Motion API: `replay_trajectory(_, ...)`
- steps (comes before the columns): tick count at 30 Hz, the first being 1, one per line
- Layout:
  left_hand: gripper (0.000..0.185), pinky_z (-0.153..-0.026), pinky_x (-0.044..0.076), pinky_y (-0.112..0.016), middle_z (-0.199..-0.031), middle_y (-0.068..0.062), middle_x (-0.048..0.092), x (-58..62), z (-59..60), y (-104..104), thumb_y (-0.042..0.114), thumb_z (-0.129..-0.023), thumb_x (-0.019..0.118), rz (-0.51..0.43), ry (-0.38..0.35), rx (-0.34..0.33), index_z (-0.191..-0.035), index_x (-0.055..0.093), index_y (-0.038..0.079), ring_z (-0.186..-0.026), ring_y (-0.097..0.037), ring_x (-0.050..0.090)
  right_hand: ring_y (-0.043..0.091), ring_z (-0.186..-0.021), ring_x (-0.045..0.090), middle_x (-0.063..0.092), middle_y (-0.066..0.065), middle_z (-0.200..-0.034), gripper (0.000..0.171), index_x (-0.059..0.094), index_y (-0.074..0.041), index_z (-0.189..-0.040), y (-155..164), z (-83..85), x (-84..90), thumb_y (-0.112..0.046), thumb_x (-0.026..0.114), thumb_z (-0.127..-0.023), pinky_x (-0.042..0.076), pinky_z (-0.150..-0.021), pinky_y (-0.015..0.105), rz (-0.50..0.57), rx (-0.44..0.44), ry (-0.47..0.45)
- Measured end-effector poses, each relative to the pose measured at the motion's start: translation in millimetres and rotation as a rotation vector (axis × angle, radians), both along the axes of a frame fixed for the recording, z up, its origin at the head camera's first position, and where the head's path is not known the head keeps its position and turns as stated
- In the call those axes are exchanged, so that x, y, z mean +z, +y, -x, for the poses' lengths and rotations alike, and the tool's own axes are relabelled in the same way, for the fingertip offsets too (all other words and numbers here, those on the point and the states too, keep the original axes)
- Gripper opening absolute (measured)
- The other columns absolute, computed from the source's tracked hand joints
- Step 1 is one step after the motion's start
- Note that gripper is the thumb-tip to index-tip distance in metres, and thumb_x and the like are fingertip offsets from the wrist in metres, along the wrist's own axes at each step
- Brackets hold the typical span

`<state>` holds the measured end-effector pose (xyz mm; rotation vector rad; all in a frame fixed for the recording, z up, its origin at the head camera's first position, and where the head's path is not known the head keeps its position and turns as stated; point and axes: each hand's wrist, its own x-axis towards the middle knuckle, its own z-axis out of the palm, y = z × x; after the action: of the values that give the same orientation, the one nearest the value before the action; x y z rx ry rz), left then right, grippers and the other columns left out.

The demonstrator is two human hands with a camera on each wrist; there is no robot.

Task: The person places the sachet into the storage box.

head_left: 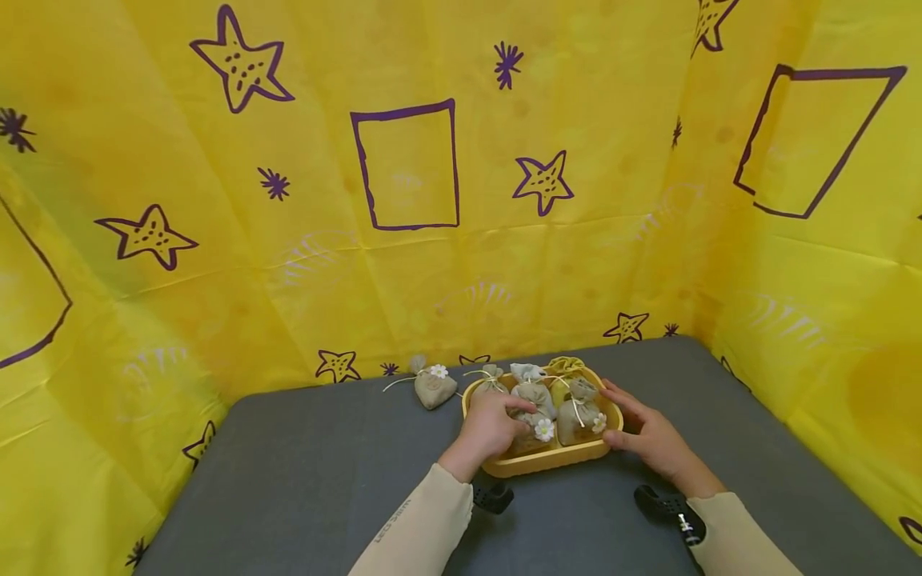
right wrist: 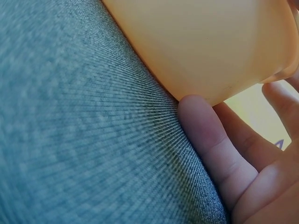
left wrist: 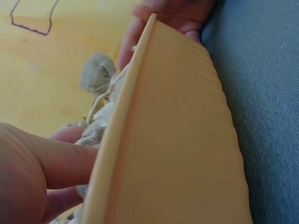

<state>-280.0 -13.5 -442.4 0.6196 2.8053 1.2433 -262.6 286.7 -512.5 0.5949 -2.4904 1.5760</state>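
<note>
A yellow tray sits on the grey desk near its far edge, filled with small linen sachets tied with string, 2 of them bearing a white daisy. The left hand lies over the tray's left rim, its fingers curled into the tray and pressing on a sachet there, thumb outside the wall. The right hand holds the tray's right end, its fingers loosely bent against the outer wall and resting on the desk. 1 more sachet with a daisy lies on the desk just left of the tray. The left sleeve carries small printed lettering, too blurred to read. Yellow cloth with purple stars and squares backs the desk.
</note>
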Motion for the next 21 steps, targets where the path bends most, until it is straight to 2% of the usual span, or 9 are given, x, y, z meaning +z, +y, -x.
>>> replay_trajectory(1,0.027,-0.067,0.043,-0.027,-0.109,0.005,0.071,-0.2,0.7,2.0,0.006,-0.079,0.082,0.005,-0.009,0.004,-0.098,0.081,0.026,-0.097,-0.014,0.061,0.042,-0.143,0.022,0.027,0.011,-0.161,0.071,0.044,-0.01,-0.151,0.2,0.3,0.0,-0.012,0.076,-0.089,0.03,-0.097,0.01,-0.004,-0.001,0.001)
replay_trajectory(6,0.027,-0.06,0.042,-0.029,-0.112,0.008,0.069,-2.7,4.3,9.6,0.009,-0.08,0.083,-0.005,-0.081,0.016,-0.098,0.081,0.029,-0.086,-0.012,0.058,0.042,-0.143,0.022,0.027,0.01,-0.161,0.071,0.044,-0.011,-0.152,0.2,0.9,-0.2,-0.013,0.077,-0.089,0.032,-0.096,0.011,-0.017,-0.009,-0.004)
replay_trajectory(11,0.027,-0.06,0.044,-0.028,-0.114,0.009,0.068,-5.6,5.8,13.7,0.009,-0.08,0.083,-0.045,-0.123,0.017,-0.097,0.081,0.03,-0.095,-0.011,0.059,0.042,-0.143,0.022,0.026,0.011,-0.161,0.071,0.044,-0.011,-0.152,-0.4,0.6,0.1,-0.013,0.076,-0.089,0.037,-0.094,0.014,-0.015,-0.007,-0.008)
replay_trajectory(15,0.027,-0.062,0.046,-0.028,-0.116,0.008,0.068,-6.7,5.6,15.2,0.009,-0.08,0.083,-0.076,-0.144,-0.003,-0.098,0.081,0.028,-0.1,-0.013,0.061,0.042,-0.143,0.022,0.026,0.012,-0.161,0.07,0.045,-0.01,-0.151,-0.4,-0.1,1.1,-0.012,0.077,-0.089,0.033,-0.096,0.012,-0.009,-0.009,-0.008)
replay_trajectory(21,0.027,-0.071,0.047,-0.029,-0.116,0.007,0.069,-7.2,5.8,15.6,0.009,-0.08,0.083,-0.056,-0.146,-0.016,-0.1,0.081,0.028,-0.108,-0.016,0.061,0.042,-0.143,0.023,0.026,0.011,-0.161,0.069,0.045,-0.011,-0.151,-0.3,0.2,1.0,-0.013,0.076,-0.089,0.034,-0.095,0.013,-0.013,-0.008,-0.011)
